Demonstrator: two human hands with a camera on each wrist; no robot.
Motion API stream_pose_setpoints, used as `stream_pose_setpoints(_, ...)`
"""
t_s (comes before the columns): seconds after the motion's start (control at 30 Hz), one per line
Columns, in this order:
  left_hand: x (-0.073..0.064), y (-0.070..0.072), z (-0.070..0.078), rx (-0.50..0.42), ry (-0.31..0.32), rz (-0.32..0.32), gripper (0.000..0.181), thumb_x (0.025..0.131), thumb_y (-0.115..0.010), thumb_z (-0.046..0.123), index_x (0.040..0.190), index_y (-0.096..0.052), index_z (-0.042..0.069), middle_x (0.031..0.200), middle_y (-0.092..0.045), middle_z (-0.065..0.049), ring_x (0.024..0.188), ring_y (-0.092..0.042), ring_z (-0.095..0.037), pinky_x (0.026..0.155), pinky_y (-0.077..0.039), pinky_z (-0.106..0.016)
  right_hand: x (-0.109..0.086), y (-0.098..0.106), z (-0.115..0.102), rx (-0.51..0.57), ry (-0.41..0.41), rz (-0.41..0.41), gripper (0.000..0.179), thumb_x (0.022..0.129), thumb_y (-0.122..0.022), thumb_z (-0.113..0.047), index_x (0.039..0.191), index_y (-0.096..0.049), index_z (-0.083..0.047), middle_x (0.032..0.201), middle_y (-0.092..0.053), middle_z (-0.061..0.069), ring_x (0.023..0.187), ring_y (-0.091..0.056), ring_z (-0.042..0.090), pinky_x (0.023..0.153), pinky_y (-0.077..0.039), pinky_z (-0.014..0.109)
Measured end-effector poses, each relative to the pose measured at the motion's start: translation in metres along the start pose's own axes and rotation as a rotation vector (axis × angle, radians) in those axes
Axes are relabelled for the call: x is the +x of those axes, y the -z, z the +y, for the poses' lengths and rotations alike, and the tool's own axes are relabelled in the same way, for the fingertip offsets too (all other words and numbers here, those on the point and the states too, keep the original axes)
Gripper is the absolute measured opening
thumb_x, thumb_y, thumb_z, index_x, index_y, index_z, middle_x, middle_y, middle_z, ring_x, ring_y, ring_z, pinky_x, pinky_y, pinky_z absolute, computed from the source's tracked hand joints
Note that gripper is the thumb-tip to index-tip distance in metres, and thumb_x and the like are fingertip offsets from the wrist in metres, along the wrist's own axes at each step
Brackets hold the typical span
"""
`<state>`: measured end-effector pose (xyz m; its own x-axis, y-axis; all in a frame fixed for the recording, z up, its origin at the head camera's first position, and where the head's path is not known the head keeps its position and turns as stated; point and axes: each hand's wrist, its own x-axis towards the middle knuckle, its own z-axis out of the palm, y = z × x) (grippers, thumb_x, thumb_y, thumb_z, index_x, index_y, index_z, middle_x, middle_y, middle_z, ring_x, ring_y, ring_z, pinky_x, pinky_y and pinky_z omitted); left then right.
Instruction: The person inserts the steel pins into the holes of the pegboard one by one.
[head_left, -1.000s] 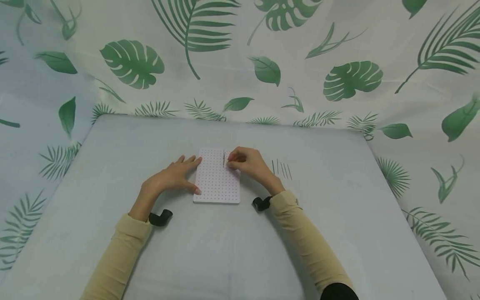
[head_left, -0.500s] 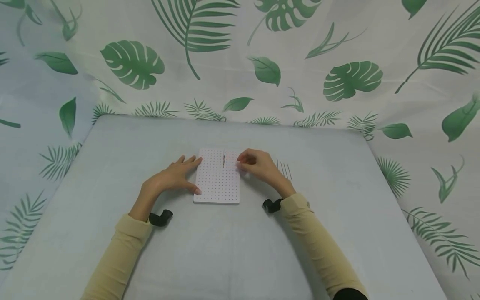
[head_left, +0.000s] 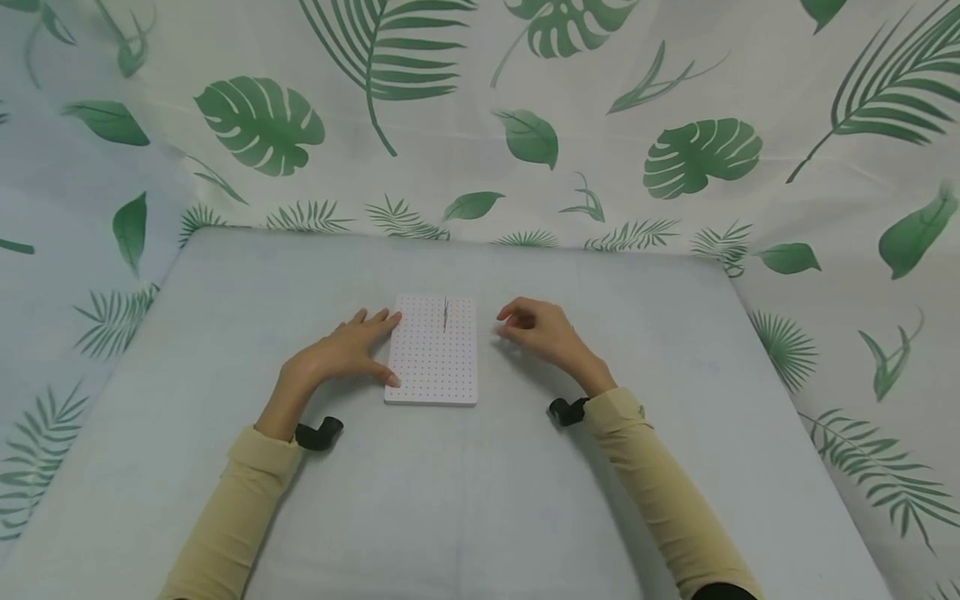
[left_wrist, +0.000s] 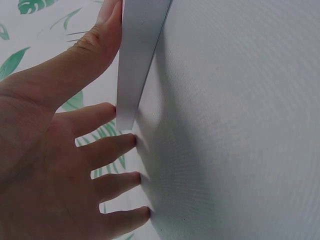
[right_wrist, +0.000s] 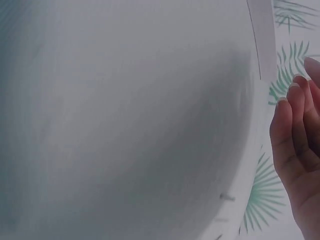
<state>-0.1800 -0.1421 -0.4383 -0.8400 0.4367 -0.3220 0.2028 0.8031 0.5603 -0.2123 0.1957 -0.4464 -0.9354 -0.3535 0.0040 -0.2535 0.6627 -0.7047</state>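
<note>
A white board with a grid of small holes [head_left: 431, 367] lies on the table, and thin dark sticks [head_left: 446, 315] show at its upper part, right of the middle. My left hand [head_left: 345, 350] rests at the board's left side with fingers spread. In the left wrist view its thumb [left_wrist: 95, 47] touches the board's side edge [left_wrist: 140, 55], and its other fingertips reach the table. My right hand [head_left: 543, 333] hovers to the right of the board, fingers loosely bent, a gap between thumb and forefinger, nothing visible in it. Its fingers [right_wrist: 284, 130] are partly cut off in the right wrist view.
Small dark marks like stick ends [right_wrist: 227, 197] show on the table low in the right wrist view; my right hand hides that area in the head view. A pale cloth covers the table [head_left: 465, 500]. A leaf-print curtain [head_left: 450, 125] hangs behind it.
My right hand has moved off the board to the right and now covers the row of thin sticks seen there earlier. The left hand and board stay in place.
</note>
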Motion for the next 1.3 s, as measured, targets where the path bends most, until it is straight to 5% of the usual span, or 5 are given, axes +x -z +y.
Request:
stream_pose_setpoints(0.67, 0.002, -0.002, -0.002, -0.021, 0.01, 0.002, 0.107, 0.081, -0.087, 0.034, 0.164, -0.024, 0.008, 0.17, -0.016, -0.021, 0.157, -0.001, -0.051, 0.124, -0.005, -0.069, -0.021, 0.028, 0.034, -0.096, -0.048, 0.021, 0.017, 0.098, -0.07, -0.018, 0.112, -0.074, -0.01, 0.098, -0.075, 0.01, 0.097, -0.072, 0.027, 0.088, -0.056, 0.043)
stream_pose_setpoints(1.3, 0.001, -0.001, -0.002, -0.027, 0.018, -0.002, 0.107, 0.082, -0.087, 0.035, 0.164, -0.024, 0.008, 0.171, -0.015, -0.021, 0.157, -0.001, -0.051, 0.124, -0.005, -0.071, -0.025, 0.039, 0.048, -0.178, -0.09, -0.007, 0.033, 0.089, -0.08, -0.012, 0.119, -0.07, -0.004, 0.089, -0.069, 0.01, 0.081, -0.064, 0.023, 0.073, -0.05, 0.033)
